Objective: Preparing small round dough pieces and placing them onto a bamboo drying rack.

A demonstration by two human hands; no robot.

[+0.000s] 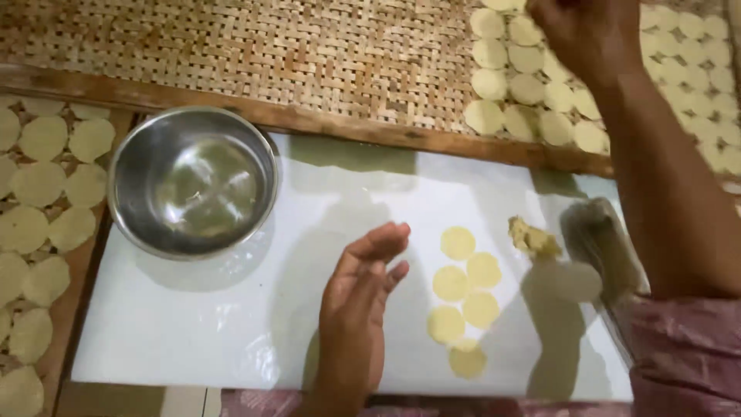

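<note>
My left hand (359,305) rests edge-on on a white board (193,332), fingers loosely apart and holding nothing, just left of several flat yellow dough discs (463,297). My right hand (590,35) reaches far over a woven bamboo tray (309,54), above rows of pale dough discs (532,85) laid on it. Its fingers are curled and partly cut off by the frame's top edge, so what they hold is hidden. A lump of yellow dough (532,238) lies on the board near a clear glass (602,247) lying on its side.
A steel bowl (193,181) stands at the board's far left corner. A second woven tray (46,224) with several dough discs lies to the left. A wooden frame rail (347,123) runs behind the board. My pink sleeve (687,355) fills the lower right.
</note>
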